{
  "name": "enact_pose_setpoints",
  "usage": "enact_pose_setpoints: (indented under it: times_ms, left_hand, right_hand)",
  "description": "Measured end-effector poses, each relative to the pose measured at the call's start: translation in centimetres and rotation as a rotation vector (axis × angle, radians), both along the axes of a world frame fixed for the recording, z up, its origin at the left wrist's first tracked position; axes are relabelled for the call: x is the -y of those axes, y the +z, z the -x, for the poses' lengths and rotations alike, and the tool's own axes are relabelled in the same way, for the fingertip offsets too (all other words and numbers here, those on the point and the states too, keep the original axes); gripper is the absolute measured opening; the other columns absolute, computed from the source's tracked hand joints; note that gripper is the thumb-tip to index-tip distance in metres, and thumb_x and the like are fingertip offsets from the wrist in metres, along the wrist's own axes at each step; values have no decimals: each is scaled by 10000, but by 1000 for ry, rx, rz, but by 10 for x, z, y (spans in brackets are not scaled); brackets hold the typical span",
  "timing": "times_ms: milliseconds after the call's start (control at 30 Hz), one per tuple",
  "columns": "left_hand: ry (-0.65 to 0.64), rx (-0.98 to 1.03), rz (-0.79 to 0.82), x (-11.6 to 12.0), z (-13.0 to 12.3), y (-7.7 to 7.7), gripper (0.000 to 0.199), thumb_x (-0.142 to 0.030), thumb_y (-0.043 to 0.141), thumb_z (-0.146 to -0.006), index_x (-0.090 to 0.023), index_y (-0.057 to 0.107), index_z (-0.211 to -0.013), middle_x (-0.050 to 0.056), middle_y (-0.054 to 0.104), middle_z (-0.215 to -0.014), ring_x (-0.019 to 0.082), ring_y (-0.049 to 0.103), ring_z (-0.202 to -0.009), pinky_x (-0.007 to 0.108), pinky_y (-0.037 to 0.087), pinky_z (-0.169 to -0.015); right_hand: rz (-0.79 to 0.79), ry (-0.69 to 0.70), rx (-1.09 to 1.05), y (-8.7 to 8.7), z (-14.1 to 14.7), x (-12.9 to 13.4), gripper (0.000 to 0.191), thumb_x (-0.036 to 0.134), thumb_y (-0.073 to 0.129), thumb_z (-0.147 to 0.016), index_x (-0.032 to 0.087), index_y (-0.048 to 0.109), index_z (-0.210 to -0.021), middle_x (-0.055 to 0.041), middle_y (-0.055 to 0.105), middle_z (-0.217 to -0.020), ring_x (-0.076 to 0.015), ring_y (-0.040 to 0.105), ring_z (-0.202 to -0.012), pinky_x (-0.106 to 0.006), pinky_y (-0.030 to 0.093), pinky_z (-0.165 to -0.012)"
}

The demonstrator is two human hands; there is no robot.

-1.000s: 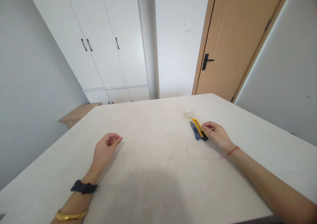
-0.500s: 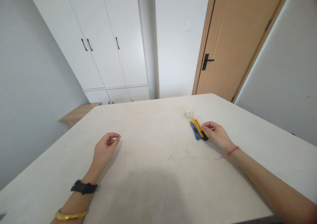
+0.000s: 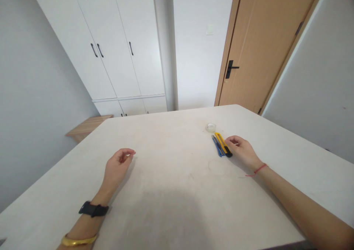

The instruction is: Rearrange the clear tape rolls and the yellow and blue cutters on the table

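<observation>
Head view: right hand (image 3: 245,152) parked at the yellow cutter (image 3: 223,143)

So the step here, as far as I can judge, is just a reach: right fingers curled, tips right up at the cutter's side. Can't tell if they're actually touching it or gripping anything. Left hand (image 3: 117,165) is well off to the other side, fingers loosely curled near the thumb, nothing visible in them; can't tell if the tips meet.

Yellow cutter lies flat on the table (image 3: 166,143), black end nearer the person. Lifting it from there would call for getting thumb and fingertips on opposite sides, I reckon. Snag: the blue cutter (image 3: 217,146) lies alongside it, so a sloppy pinch could catch both. Tape (image 3: 211,131) sits just past their far ends, probably not in the way.

Behind all that: white cupboards (image 3: 145,69) and a wooden door (image 3: 257,51).
</observation>
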State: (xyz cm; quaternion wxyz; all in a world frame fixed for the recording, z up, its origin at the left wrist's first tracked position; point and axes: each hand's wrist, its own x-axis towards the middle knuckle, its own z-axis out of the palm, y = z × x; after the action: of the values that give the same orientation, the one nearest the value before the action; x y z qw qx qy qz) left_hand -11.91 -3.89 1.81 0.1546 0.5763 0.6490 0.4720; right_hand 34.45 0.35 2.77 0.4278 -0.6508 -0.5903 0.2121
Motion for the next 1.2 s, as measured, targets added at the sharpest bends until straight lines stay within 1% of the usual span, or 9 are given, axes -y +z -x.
enact_pose_setpoints:
  times_ms: [133, 267, 333, 467, 533, 733, 867, 1000, 1200]
  left_hand:
    - [10, -22, -7, 2, -3, 5, 314, -465, 594, -738, -195, 663, -881, -26, 550, -592, 140, 465, -540, 249, 344, -509]
    - [5, 16, -12, 4, -7, 8, 338, -489, 622, -714, -192, 669, -869, -29, 556, -574, 133, 465, -512, 243, 343, -481]
    - [6, 66, -2, 3, -8, 8, 360, -505, 658, -686, -190, 660, -861, -20, 593, -601, 141, 515, -536, 245, 384, -499]
    - [1, 155, -8, 1, -8, 6, 412, -529, 713, -632, -187, 640, -847, 20, 674, -722, 178, 622, -665, 275, 474, -613]
    - [5, 140, -10, 0, -7, 5, 405, -534, 706, -645, -188, 642, -847, 23, 677, -733, 182, 626, -682, 280, 479, -632]
    - [9, 57, -19, 0, -3, 2, 367, -523, 646, -721, -194, 649, -884, 4, 653, -698, 162, 586, -631, 271, 453, -601]
    - [-13, 88, -19, -2, -1, 0, 356, -498, 624, -731, -187, 645, -905, 34, 688, -787, 174, 607, -678, 282, 468, -621]
    - [-39, 107, -24, -2, -1, -1, 298, -415, 584, -734, -183, 636, -913, 65, 717, -883, 179, 620, -699, 305, 493, -659]
    - [-42, 104, -33, 0, -3, 3, 263, -362, 561, -739, -181, 631, -917, 66, 726, -898, 178, 629, -700, 314, 509, -687]
  right_hand:
    - [7, 1, 10, 1, 1, 0, 322, 473, 567, -723, 167, 653, -776, -63, 681, -743, -187, 606, -648, -292, 459, -591]
    - [8, 1, 9, 2, 1, 1, 323, 473, 563, -723, 167, 652, -776, -66, 681, -740, -191, 606, -652, -292, 457, -588]
    - [21, 1, 11, 3, 1, 2, 329, 480, 559, -724, 168, 650, -778, -68, 681, -747, -191, 604, -649, -293, 456, -582]
    - [20, 4, 1, 5, 2, 3, 328, 482, 562, -722, 170, 649, -773, -62, 678, -735, -185, 598, -639, -290, 455, -580]
    - [17, 9, -6, 5, 2, 3, 333, 487, 562, -723, 170, 648, -773, -58, 675, -724, -183, 595, -635, -287, 452, -576]
    - [15, -1, 18, 4, 2, 2, 338, 494, 557, -723, 173, 651, -766, -59, 677, -732, -182, 595, -635, -287, 449, -575]
    - [8, 10, 11, 3, 1, 1, 334, 488, 564, -720, 170, 652, -771, -55, 676, -720, -177, 589, -625, -283, 449, -571]
    - [9, 9, 8, 2, 1, 1, 324, 475, 561, -725, 168, 651, -772, -59, 676, -730, -175, 589, -630, -281, 450, -570]
    - [2, 9, 8, 4, 2, 3, 311, 470, 566, -730, 174, 652, -766, -52, 677, -725, -181, 597, -640, -284, 454, -581]
